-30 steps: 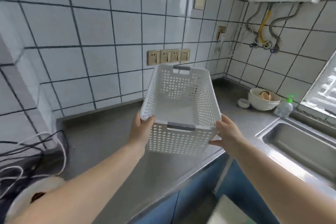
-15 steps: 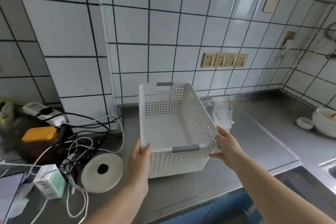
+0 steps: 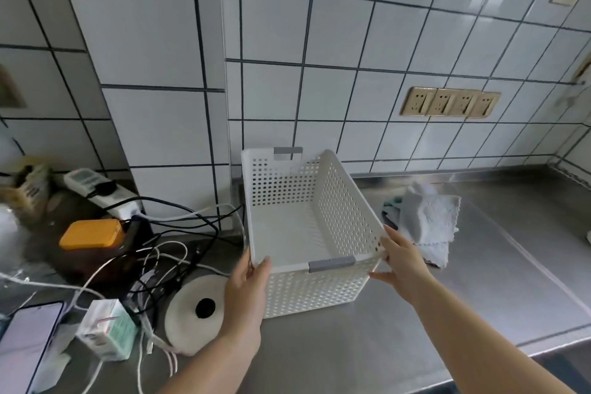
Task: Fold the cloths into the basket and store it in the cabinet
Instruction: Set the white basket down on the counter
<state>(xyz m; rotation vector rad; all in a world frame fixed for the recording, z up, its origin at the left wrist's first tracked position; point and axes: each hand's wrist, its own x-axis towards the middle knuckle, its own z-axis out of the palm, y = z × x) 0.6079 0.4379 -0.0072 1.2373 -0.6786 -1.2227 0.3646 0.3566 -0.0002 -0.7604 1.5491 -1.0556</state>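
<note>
A white perforated plastic basket (image 3: 339, 221) with grey handles stands on the steel counter (image 3: 479, 291), close to the tiled wall. It holds nothing. My left hand (image 3: 248, 288) grips its near left corner and my right hand (image 3: 401, 261) grips its near right corner. A loose heap of pale grey and white cloths (image 3: 427, 221) lies on the counter just right of the basket, partly hidden behind the basket's wall and my right hand.
Left of the basket lies a tangle of cables (image 3: 166, 249), a white power strip (image 3: 102, 190), an orange-lidded box (image 3: 91, 233), a tape roll (image 3: 195, 310), a small carton (image 3: 107, 333) and a phone (image 3: 22, 349). Wall sockets (image 3: 449, 102) sit above the cloths.
The basket went from held in the air near the sink to resting on the counter further left. My view swung left, bringing the cloths and the cable clutter into sight.
</note>
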